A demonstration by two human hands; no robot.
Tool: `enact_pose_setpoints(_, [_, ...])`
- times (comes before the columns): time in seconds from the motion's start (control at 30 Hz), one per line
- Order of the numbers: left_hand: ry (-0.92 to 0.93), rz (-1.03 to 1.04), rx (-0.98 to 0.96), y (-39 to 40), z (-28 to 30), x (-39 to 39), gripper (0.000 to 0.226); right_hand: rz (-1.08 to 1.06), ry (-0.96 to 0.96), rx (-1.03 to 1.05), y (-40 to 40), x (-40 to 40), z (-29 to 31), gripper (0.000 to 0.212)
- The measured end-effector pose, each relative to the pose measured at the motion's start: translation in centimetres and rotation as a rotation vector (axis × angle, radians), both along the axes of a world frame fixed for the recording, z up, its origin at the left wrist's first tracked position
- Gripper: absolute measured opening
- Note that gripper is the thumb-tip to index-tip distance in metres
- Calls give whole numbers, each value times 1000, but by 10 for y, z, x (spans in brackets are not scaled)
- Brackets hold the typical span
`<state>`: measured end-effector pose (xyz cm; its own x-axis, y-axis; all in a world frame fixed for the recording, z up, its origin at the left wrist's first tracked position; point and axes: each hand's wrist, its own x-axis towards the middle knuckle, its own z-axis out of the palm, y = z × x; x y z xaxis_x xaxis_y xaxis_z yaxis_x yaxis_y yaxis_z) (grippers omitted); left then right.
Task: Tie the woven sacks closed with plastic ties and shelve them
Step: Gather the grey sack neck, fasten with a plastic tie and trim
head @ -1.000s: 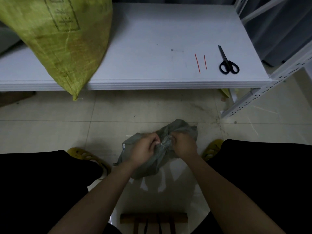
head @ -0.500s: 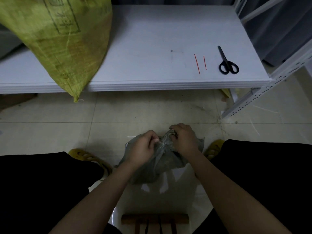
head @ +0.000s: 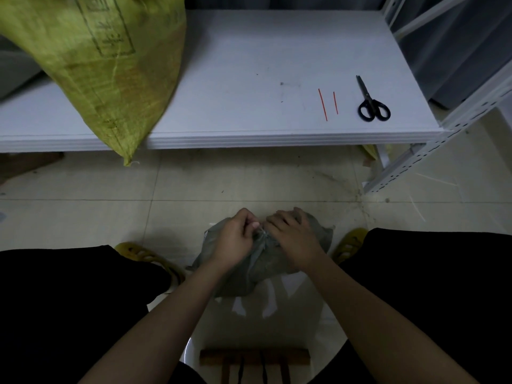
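A grey woven sack (head: 263, 270) stands on the floor between my knees, its mouth bunched into a neck. My left hand (head: 235, 242) pinches a thin pale tie end at the neck. My right hand (head: 291, 239) grips the gathered top of the sack from the right. The tie itself is barely visible between my fingers. A large yellow-green woven sack (head: 110, 65) lies on the white shelf board (head: 249, 65) at the left, its corner hanging over the front edge. Two red plastic ties (head: 327, 102) lie on the board at the right.
Black scissors (head: 371, 102) lie right of the red ties. A white perforated shelf upright (head: 443, 139) slants down at the right. My yellow sandals (head: 144, 254) rest on the tiled floor. A wooden stool edge (head: 255, 358) shows at the bottom.
My right hand has shifted over the top of the grey sack, pressing its loose flap down. The left hand stays pinched at the neck. The sack top now sits lower and flatter.
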<state>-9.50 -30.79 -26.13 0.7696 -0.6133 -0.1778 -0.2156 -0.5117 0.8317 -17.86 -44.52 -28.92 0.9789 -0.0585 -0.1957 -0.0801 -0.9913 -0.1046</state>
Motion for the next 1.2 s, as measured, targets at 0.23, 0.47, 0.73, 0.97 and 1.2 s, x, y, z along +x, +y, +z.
enact_pose_setpoints(0.23, [-14, 10, -56, -7, -3, 3, 15, 31, -159, -65, -10, 5, -3, 29])
enact_pose_setpoints(0.47, [-20, -69, -90, -16, -3, 6, 32, -299, -101, 302, -8, 4, 3, 29])
enact_pose_setpoints(0.73, [91, 114, -160, -11, -6, 6, 29, -655, -236, 713, 6, 8, 0, 17])
enact_pose_setpoints(0.97, [156, -70, 147, -14, 8, 28, 8, -581, -224, 735, 19, -3, -6, 21])
enact_pose_setpoints(1.2, [-233, -380, 703, -27, 7, 18, 29, -578, -214, 743, 25, -6, -7, 30])
